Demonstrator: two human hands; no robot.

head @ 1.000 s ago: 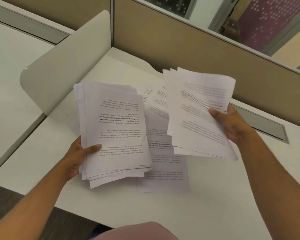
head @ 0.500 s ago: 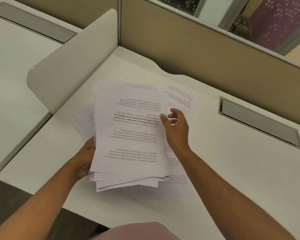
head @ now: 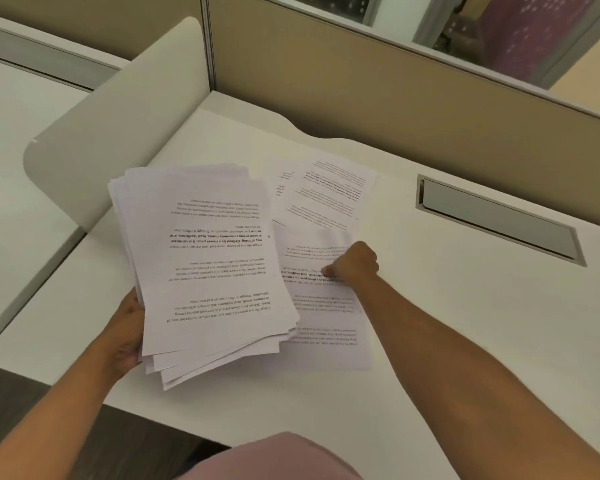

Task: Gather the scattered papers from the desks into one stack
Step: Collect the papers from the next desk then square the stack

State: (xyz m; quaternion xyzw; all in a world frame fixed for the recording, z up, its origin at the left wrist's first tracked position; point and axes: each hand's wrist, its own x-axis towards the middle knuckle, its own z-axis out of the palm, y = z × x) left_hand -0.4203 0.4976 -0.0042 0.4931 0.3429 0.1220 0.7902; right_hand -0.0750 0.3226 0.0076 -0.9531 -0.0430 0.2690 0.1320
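The left hand (head: 127, 336) grips the near-left corner of the stack (head: 205, 268), holding it tilted just above the left part of the table (head: 465, 341). The stack is thick and ragged, its sheets fanned out at the near end, printed text upside down to the wearer.

The right hand (head: 352, 266) is curled with its fingertips pressed onto the near loose sheet (head: 326, 327), which lies flat on the table just right of the stack and partly tucked under the stack's right edge. Whether the hand has pinched the paper or is only pressing on it I cannot tell (a slight lift at the sheet's far edge hints at a pinch). This sheet's long axis runs from the near edge of the table toward the back partition (head: 361, 98), roughly parallel to the stack, so it should slide or lift leftward onto the pile with little turning.

Beyond the hand, toward the back edge, lie the far loose sheets (head: 329, 192), at least two overlapping, angled slightly to the right. The right hand is clearly nearer to all the loose paper; the left is taken up with the stack.

As a judgement, the gathering at this table is well along, with these few sheets left. A recessed cable slot (head: 499, 220) sits well apart to the right.
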